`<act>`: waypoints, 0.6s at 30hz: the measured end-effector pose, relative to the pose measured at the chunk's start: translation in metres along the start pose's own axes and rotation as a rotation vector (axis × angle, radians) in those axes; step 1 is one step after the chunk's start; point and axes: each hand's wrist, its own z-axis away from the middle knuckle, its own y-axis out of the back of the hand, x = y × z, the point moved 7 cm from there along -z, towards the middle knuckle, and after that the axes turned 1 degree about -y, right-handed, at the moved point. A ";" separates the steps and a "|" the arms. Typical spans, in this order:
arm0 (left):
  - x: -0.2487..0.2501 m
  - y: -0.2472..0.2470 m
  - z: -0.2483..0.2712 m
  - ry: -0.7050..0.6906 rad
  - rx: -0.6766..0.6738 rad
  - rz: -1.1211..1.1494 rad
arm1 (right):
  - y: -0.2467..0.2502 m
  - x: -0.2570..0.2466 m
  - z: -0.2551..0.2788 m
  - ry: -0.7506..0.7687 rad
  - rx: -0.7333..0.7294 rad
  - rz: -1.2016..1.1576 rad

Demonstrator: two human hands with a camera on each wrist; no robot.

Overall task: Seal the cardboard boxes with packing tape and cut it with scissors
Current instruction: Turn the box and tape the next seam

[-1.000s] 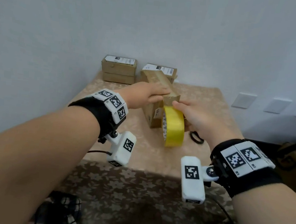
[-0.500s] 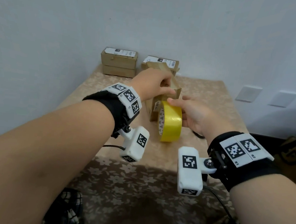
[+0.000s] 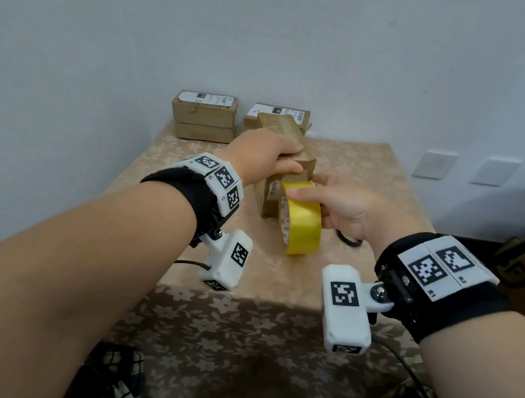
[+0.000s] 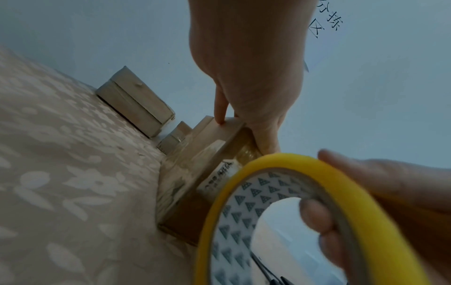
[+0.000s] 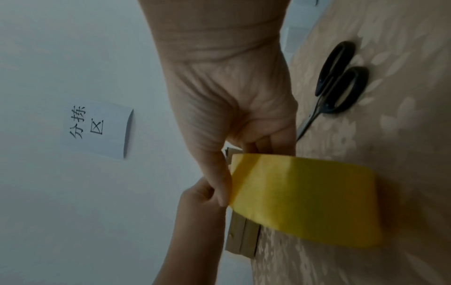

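— Where was the box being sealed?

— A long cardboard box (image 3: 291,156) stood on the table (image 3: 370,164) near its middle, on a beige floral tablecloth (image 3: 178,328). The left hand (image 3: 260,155) lay over its top, fingers curved down over the far side and the thumb pressed against the near end; the left wrist view showed one fingertip on the top edge and the thumb on the glossy taped end face.

— And the tape?

— The yellow packing tape roll (image 3: 302,222) stood on edge just in front of that box, its top close against the box's near end. The right hand (image 3: 347,203) gripped it: thumb flat across the outer yellow band, fingers hooked through the core. The left wrist view showed two fingertips inside the cardboard core (image 4: 246,194), which was printed with small grey triangles.

— The scissors?

— Black-handled scissors (image 5: 334,84) lay flat on the cloth to the right of the roll, blades together, touched by neither hand. From the head view only a bit of one handle loop showed behind the right hand.

— Anything else?

— Two stacked boxes (image 3: 203,116) with a white label sat at the back against the wall, another labelled box (image 3: 279,112) just beside them. A paper sign (image 5: 97,129) with handwritten characters hung on the wall, and white wall plates (image 3: 434,164) showed to the right.
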 end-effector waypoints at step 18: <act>-0.007 -0.009 -0.012 -0.023 0.016 0.010 | 0.001 0.007 -0.008 0.049 -0.079 -0.023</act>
